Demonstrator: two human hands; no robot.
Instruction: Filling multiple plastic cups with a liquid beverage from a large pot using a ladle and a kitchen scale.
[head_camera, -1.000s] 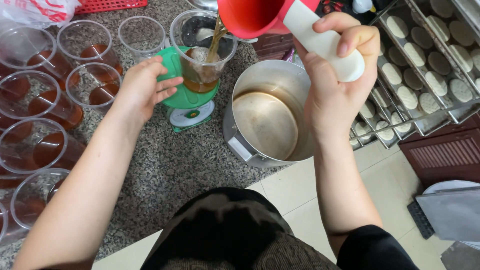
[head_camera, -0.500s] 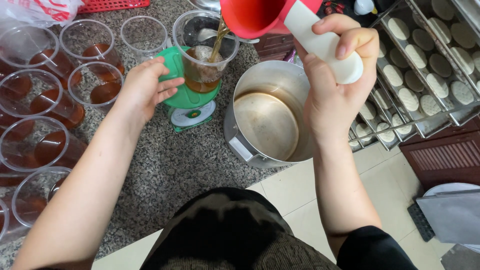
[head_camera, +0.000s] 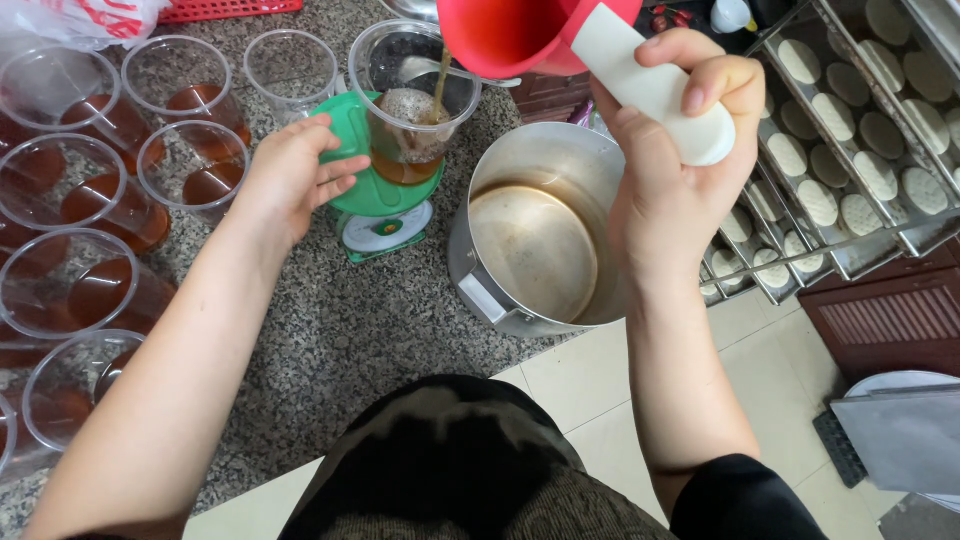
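Head view: the right hand (head_camera: 668, 190) grips the white handle of a red ladle (head_camera: 520, 30), fingers wrapped tight around it, and holds it tilted above a clear plastic cup (head_camera: 412, 95) so that a thin stream of brown liquid falls into the cup's open mouth. The cup stands on the platform of a small green scale (head_camera: 372, 190), a placement that lets its dial register the fill as the liquid goes in; foam shows on the liquid inside. The left hand (head_camera: 290, 175) rests on the scale's green rim just beside the cup, fingers loosely curled and holding nothing, apparently to steady the scale. A steel pot (head_camera: 535, 245) holding more brown liquid sits on the speckled stone counter (head_camera: 330, 340) directly beside the scale, near enough for short ladle travel. Filled cups (head_camera: 95, 195) stand grouped to the left, apart from the scale. Metal trays (head_camera: 850, 150) of pale round discs lie to the right.
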